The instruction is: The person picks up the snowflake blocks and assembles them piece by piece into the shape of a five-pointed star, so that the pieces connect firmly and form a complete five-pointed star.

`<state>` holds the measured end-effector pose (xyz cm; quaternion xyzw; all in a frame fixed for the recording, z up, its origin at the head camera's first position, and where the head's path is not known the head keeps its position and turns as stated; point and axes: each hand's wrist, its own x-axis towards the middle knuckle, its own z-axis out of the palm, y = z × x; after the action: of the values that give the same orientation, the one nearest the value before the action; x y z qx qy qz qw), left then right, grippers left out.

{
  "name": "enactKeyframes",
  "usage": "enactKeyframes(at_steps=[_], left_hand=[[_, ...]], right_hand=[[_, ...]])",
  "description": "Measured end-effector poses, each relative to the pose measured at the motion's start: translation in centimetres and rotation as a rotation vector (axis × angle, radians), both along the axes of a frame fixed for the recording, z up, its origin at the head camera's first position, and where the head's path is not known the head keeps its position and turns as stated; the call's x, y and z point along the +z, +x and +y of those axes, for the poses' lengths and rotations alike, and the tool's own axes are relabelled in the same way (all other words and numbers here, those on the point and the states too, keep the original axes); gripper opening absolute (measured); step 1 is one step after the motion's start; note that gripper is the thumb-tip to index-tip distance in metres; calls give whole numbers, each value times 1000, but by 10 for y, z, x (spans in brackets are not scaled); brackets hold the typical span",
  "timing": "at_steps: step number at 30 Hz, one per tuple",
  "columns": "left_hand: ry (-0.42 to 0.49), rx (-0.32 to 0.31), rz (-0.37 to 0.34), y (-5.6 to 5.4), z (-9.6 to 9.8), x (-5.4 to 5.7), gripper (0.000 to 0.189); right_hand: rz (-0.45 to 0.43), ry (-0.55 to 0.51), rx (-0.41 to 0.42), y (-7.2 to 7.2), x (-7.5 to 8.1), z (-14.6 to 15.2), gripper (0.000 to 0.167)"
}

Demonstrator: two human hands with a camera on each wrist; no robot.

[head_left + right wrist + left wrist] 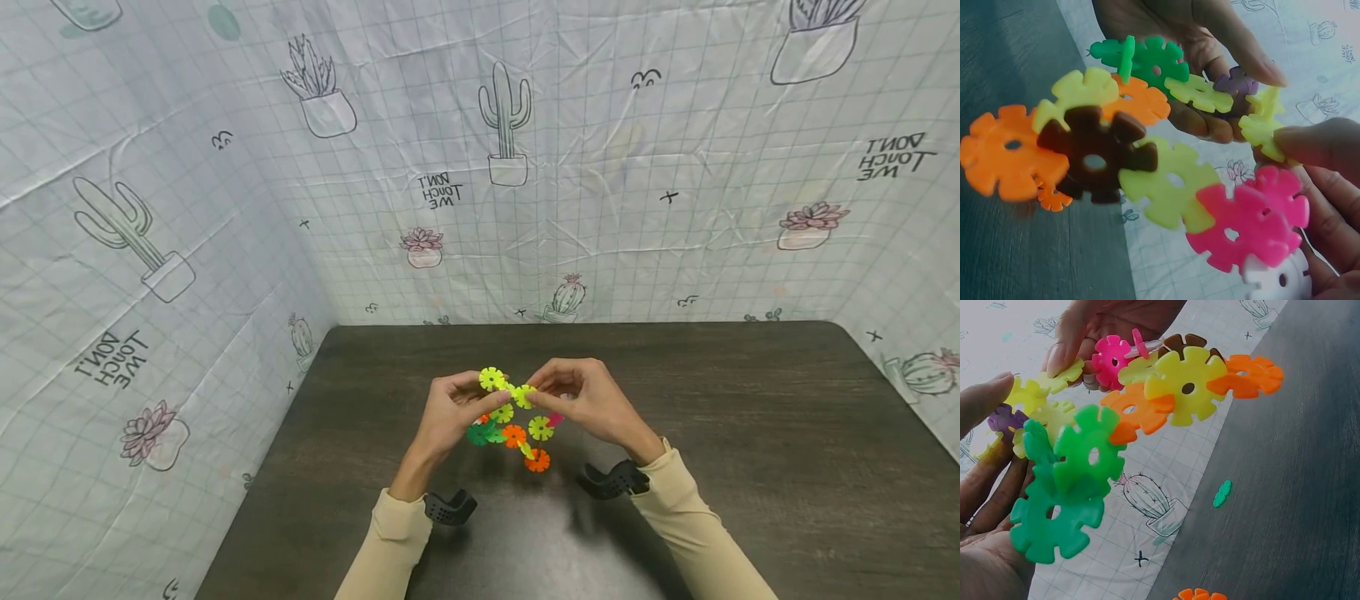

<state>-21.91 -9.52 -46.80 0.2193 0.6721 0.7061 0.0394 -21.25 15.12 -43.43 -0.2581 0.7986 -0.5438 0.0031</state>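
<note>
Both hands hold up a chain of notched plastic discs, slotted into one another, over the table. My left hand (450, 408) grips its upper left part, thumb against a yellow disc (1025, 394) with a purple disc (1007, 419) close by. Between thumb and fingers, my right hand (596, 400) pinches another yellow disc (1263, 134). Green discs (1088, 450) hang near the left palm. Orange (1013, 150), brown (1094, 156) and yellow discs run along the lower part. Pink discs (1235, 225) and a white disc (1279, 275) end it beneath the right hand.
The dark wood-grain table (750, 417) spreads under the hands. Loose on it are a green disc (1222, 494) and an orange disc (1200, 595). A white cactus-print cloth (600, 167) hangs behind and at both sides. Each wrist has a black mount (615, 479).
</note>
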Motion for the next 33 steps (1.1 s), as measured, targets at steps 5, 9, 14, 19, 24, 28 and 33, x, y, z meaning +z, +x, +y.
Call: enactKeyframes(at_steps=[5,9,14,19,24,28,33], left_hand=[[7,10,-11,1,1,1,30],[15,28,-8,2,3,1,31],[25,30,9,3,4,3,29],[17,11,32,2,3,4,29],[-1,-11,25,1,2,5,32],[0,-19,20,1,2,4,32],[-12,-18,37,1,3,3,31]], right_hand=[[18,-16,-21,1,0,-2,8],[48,-29,-53,1,-2,-5,8],[75,-40,-81,2,-3,-7,8],[87,-43,-91,2,-4,-8,9],[91,-32,-97,1,-3,-9,9],[95,-23,-93,2,-4,-10,9],[106,-17,-66,2,-6,-10,8]])
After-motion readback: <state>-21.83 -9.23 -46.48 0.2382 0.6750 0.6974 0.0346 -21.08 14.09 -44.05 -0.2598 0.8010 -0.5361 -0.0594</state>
